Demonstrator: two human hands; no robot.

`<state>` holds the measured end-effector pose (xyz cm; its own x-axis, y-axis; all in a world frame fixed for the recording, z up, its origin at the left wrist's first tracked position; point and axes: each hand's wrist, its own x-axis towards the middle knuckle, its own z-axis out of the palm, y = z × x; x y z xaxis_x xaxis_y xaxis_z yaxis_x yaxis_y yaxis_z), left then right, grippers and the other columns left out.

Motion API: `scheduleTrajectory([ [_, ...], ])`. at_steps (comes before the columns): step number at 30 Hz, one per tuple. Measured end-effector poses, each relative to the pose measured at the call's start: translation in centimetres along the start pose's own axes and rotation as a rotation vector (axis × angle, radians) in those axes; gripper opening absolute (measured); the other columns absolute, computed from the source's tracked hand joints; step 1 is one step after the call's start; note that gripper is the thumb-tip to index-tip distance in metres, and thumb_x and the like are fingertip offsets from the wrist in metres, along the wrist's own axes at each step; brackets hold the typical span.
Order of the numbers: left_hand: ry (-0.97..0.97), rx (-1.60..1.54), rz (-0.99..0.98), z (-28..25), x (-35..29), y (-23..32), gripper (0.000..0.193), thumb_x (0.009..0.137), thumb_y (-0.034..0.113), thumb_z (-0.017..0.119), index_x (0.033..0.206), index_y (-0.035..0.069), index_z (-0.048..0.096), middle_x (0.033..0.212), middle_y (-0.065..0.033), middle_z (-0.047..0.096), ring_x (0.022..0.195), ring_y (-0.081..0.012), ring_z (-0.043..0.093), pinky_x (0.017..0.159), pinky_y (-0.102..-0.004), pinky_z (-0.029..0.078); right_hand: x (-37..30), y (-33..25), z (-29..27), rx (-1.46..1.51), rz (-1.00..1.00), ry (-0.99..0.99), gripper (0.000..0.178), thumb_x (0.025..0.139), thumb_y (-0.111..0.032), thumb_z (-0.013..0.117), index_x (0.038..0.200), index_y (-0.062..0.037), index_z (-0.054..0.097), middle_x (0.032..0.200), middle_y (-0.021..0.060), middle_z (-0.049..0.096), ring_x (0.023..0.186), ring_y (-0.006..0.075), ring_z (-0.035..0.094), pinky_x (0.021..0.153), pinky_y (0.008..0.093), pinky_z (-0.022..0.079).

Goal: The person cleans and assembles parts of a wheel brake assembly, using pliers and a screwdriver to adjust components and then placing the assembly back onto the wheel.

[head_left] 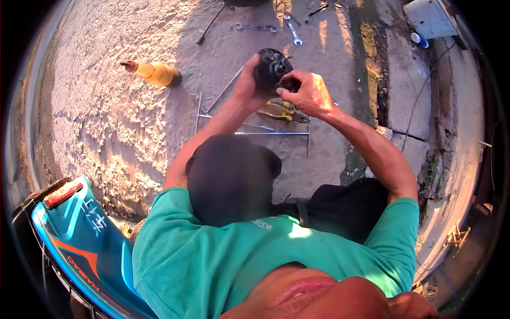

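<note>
While L hand (248,84) grasps round blk. part (271,63) above concrete ground (332,58), R hand (312,98) is at its lower-R edge.

L fingers: closed on part's L side, thumb along rim. R fingers: bent inward, tips at part; can't tell if grasping a small pc. Below part, on ground: pliers (286,112) w/ yellow hdls., nr. T-handled rod (284,133), laid crosswise. Beyond part: horiz. wrench (256,27) & slanted wrench (293,32), metal, apart. Well to L: yellow bottle (155,73) w/ red cap. Lower L: blue panel (79,234), orange marks.
</note>
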<state>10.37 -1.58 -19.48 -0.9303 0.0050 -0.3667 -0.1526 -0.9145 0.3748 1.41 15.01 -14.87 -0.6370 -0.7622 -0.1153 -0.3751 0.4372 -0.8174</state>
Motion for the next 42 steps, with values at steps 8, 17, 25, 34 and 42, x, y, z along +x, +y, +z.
scheduleTrajectory([
  [8, -0.023, 0.090, 0.098, 0.6, 0.1, 0.4, 0.060, 0.098, 0.061, 0.049, 0.133, 0.014, 0.060, 0.123, -0.0063, 0.069, 0.113, -0.0252, 0.067, 0.095, -0.0497, 0.056, 0.4, -0.5, -0.6, -0.034, -0.078, 0.020, 0.034, 0.081, -0.020, 0.084, 0.104, 0.0015, 0.073, 0.089, 0.0112, 0.072, 0.076, 0.0164, 0.068, 0.073, 0.0321, 0.056],
  [17, -0.033, 0.033, 0.157, 1.3, -0.1, 1.1, 0.056, 0.100, 0.058, 0.048, 0.130, 0.012, 0.061, 0.120, -0.0056, 0.070, 0.111, -0.0229, 0.068, 0.097, -0.0454, 0.056, 0.3, -1.4, -0.7, -0.057, -0.232, 0.096, 0.032, 0.081, -0.019, 0.084, 0.104, 0.0005, 0.072, 0.092, 0.0126, 0.070, 0.082, 0.0214, 0.070, 0.074, 0.0336, 0.056],
  [25, -0.028, 0.004, 0.146, 1.1, -0.1, 1.1, 0.057, 0.101, 0.057, 0.046, 0.130, 0.010, 0.061, 0.120, -0.0075, 0.070, 0.111, -0.0236, 0.068, 0.100, -0.0444, 0.055, 0.8, -1.4, -0.6, -0.015, -0.121, 0.031, 0.035, 0.081, -0.018, 0.084, 0.107, 0.0003, 0.071, 0.096, 0.0161, 0.073, 0.084, 0.0241, 0.074, 0.078, 0.0356, 0.059],
  [34, 0.002, -0.006, 0.104, -0.7, 0.9, 0.5, 0.061, 0.100, 0.061, 0.042, 0.132, 0.013, 0.062, 0.125, -0.0083, 0.069, 0.115, -0.0265, 0.067, 0.098, -0.0500, 0.054, 1.2, -0.7, -0.5, -0.026, 0.053, -0.115, 0.043, 0.082, -0.027, 0.083, 0.111, 0.0025, 0.069, 0.092, 0.0170, 0.073, 0.086, 0.0266, 0.073, 0.082, 0.0372, 0.058],
  [42, -0.013, -0.090, 0.048, -1.3, 0.9, 0.7, 0.067, 0.095, 0.062, 0.051, 0.137, 0.011, 0.059, 0.133, -0.0119, 0.067, 0.123, -0.0311, 0.063, 0.110, -0.0518, 0.048, 1.3, 0.3, 0.6, 0.059, -0.076, 0.011, 0.035, 0.084, -0.023, 0.081, 0.104, 0.0025, 0.069, 0.089, 0.0147, 0.070, 0.077, 0.0227, 0.066, 0.072, 0.0364, 0.054],
])
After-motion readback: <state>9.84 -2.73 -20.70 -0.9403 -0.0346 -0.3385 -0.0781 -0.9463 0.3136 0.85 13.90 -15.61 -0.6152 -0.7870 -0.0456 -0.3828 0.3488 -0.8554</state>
